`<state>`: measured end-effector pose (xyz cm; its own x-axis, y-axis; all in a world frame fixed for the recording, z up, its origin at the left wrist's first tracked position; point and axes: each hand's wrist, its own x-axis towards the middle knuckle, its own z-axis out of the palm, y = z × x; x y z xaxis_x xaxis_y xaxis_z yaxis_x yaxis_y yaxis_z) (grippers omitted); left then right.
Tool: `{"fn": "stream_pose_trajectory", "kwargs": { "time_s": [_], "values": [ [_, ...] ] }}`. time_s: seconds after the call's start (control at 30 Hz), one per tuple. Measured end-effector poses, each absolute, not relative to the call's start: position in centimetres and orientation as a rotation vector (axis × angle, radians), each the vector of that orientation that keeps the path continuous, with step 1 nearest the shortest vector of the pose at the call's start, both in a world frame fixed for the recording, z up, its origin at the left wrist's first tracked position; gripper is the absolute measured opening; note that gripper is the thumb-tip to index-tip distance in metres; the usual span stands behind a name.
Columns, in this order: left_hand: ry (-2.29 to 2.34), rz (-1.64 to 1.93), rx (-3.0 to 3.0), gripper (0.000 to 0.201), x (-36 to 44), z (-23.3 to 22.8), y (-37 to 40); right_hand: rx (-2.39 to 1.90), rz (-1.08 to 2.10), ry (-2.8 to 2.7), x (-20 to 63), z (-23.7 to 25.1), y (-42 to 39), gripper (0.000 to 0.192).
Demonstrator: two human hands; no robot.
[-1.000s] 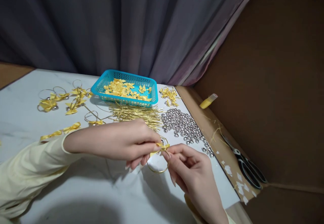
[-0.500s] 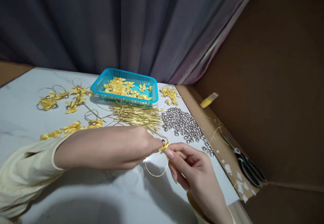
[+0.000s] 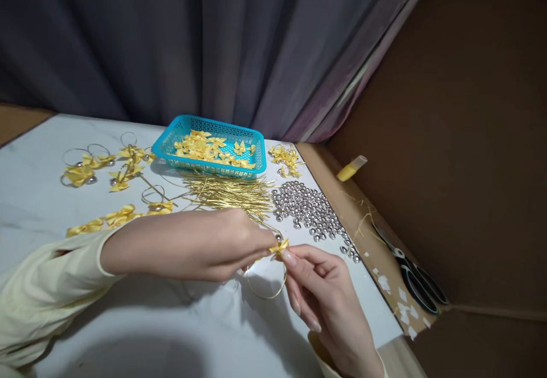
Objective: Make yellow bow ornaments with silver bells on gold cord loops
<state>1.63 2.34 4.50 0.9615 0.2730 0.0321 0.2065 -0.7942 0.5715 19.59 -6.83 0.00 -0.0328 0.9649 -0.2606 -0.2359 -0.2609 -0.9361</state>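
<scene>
Between my two hands is a small yellow ribbon bow (image 3: 279, 247) with a silver bell (image 3: 279, 238) at its top and a loop of gold cord (image 3: 267, 297) hanging below. My left hand (image 3: 226, 245) reaches across from the left, its fingers closed at the bow's left side; those fingertips are partly hidden. On the other side, my right hand (image 3: 318, 278) pinches the bow and cord between thumb and forefinger, the other fingers curled loosely. Just beyond the hands lies a bundle of cut gold cords (image 3: 231, 195), with a spread of silver bells (image 3: 307, 210) to its right.
A turquoise basket (image 3: 209, 169) of yellow bows stands at the back. Looped bows with bells (image 3: 81, 174) lie at the left, and more bows (image 3: 285, 158) right of the basket. Along the right ledge are scissors (image 3: 416, 281), paper scraps (image 3: 383, 283) and a yellow tube (image 3: 351, 168).
Both hands have shifted very slightly, and the bow and its cord loop have moved a little to the right. The same grip remains.
</scene>
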Motion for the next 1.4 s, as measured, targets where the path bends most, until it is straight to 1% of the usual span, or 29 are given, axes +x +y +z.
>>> {"fn": "stream_pose_trajectory", "kwargs": {
  "time_s": [0.13,0.3,0.43,0.57,0.9,1.1,1.27,1.33,1.4],
  "values": [
    [0.335,0.113,2.507,0.019,1.63,4.50,2.38,-1.233,1.476,-0.857,19.65,-0.11,-6.72,0.020],
    [0.284,0.169,2.605,0.031,1.44,4.07,2.40,-1.254,1.490,-0.865,19.69,-0.20,-6.53,0.021],
    [0.325,0.074,2.698,0.036,1.36,3.97,2.34,-1.244,1.543,-0.785,19.73,-0.09,-6.33,0.021],
    [0.360,0.051,2.764,0.035,1.24,3.88,2.25,-1.219,1.585,-0.721,19.71,-0.12,-6.09,0.021],
    [0.399,0.038,2.814,0.034,1.48,4.34,2.10,-1.280,1.491,-0.766,19.60,-0.26,-6.02,0.022],
    [0.386,0.004,2.803,0.034,1.52,4.05,2.15,-1.371,1.299,-0.839,19.40,-0.19,-6.32,0.025],
    [0.393,-0.034,2.775,0.035,1.46,4.15,2.09,-1.412,1.236,-0.878,19.33,-0.25,-6.30,0.026],
    [0.383,-0.014,2.738,0.033,1.52,4.33,2.17,-1.412,1.235,-0.896,19.26,-0.30,-6.39,0.026],
    [0.351,0.030,2.705,0.026,1.64,4.53,2.32,-1.416,1.229,-0.899,19.16,-0.30,-6.60,0.026]
  ]
}}
